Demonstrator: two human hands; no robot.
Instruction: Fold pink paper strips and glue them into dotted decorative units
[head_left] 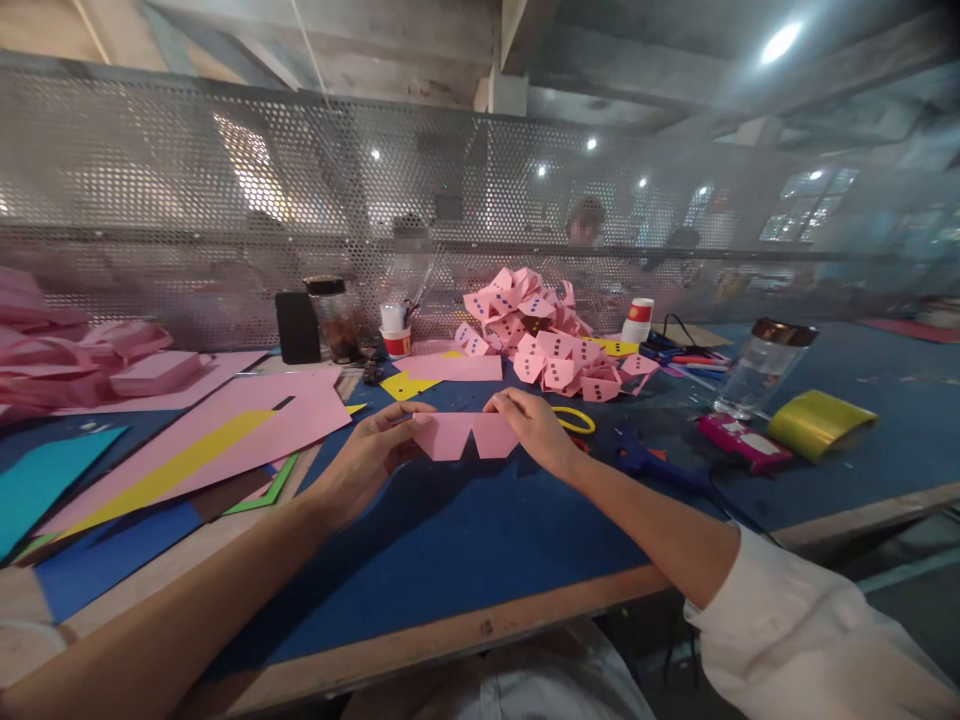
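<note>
A small folded piece of pink paper, with a V-shaped notch in its lower edge, is held up just above the blue table top. My left hand pinches its left end between thumb and fingers. At the opposite end, my right hand grips the upper corner the same way. Behind the hands rises a heap of folded pink paper pieces marked with small dark squares. A flat pink strip and a yellow paper piece lie just beyond my fingers.
Coloured sheets and pink folded stacks cover the left side. To the right are yellow scissors, a blue glue gun, a clear bottle, a magenta box and a yellow roll. A perforated metal screen stands behind.
</note>
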